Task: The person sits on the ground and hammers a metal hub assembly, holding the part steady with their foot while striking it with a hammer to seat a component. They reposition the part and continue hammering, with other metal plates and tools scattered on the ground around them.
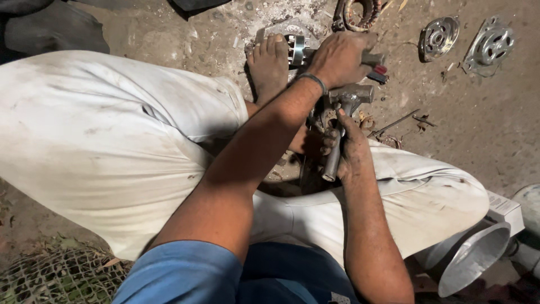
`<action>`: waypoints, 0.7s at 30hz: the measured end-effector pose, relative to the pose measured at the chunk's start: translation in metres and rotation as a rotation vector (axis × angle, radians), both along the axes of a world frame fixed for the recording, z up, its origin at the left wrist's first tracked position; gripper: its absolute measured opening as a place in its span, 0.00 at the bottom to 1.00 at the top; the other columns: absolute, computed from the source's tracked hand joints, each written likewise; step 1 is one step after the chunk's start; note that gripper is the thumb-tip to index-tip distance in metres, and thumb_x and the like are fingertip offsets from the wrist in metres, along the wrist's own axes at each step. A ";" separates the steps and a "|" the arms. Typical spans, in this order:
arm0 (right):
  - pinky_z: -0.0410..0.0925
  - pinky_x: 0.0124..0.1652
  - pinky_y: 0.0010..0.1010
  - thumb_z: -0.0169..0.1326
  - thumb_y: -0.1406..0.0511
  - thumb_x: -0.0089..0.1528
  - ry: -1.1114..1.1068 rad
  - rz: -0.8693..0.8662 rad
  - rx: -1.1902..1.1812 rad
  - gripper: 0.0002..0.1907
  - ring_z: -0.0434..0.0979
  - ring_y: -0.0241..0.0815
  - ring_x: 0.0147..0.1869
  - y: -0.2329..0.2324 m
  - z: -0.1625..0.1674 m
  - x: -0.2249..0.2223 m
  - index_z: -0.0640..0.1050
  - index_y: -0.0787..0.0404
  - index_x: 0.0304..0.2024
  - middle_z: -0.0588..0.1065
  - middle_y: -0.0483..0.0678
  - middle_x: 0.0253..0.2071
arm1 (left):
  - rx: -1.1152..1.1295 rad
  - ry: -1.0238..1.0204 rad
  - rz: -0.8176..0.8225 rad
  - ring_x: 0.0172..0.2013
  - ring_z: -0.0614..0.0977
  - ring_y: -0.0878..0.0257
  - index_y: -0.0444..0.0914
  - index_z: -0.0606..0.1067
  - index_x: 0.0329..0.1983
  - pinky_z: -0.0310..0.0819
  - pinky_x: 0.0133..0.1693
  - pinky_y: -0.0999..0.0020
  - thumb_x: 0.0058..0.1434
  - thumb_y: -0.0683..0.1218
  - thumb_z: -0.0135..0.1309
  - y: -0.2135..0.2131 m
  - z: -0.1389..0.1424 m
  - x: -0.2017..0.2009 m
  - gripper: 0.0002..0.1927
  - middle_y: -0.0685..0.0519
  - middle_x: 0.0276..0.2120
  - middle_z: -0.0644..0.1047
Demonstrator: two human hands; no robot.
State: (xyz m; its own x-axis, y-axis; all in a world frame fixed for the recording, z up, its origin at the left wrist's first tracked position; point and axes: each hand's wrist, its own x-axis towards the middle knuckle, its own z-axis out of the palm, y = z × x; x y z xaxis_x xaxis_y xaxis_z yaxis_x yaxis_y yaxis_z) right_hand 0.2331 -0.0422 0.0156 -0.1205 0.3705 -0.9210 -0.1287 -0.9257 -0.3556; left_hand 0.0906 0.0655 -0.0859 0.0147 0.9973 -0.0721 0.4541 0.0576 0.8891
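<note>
Sitting on the dirt floor (478,129), legs crossed. My left hand (340,56), upper centre of frame, is clenched around one punch-like tool with a red grip (376,66), set against one metal motor part (295,49) that my bare foot (269,65) pins down. My right hand (351,149), just below it, is wrapped tight on the handle of one hammer (347,98), head up. Upper right: two round metal end covers (439,36), side by side. Top centre: one copper winding coil (360,12). Lower right: one shiny metal funnel (472,259).
</note>
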 end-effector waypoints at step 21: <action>0.63 0.20 0.25 0.62 0.52 0.62 -0.001 -0.006 -0.003 0.16 0.66 0.32 0.20 -0.002 -0.004 0.002 0.71 0.52 0.34 0.68 0.39 0.20 | 0.175 0.155 -0.037 0.38 0.84 0.53 0.40 0.80 0.52 0.79 0.46 0.58 0.50 0.37 0.58 -0.003 -0.021 0.025 0.23 0.43 0.40 0.82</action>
State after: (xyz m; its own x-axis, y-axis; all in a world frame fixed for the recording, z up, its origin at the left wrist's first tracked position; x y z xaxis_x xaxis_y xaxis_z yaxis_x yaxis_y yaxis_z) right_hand 0.2356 -0.0439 0.0115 -0.1172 0.3687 -0.9221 -0.1341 -0.9259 -0.3532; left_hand 0.1152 0.0626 -0.1073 0.0539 0.9938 0.0972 0.5845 -0.1103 0.8038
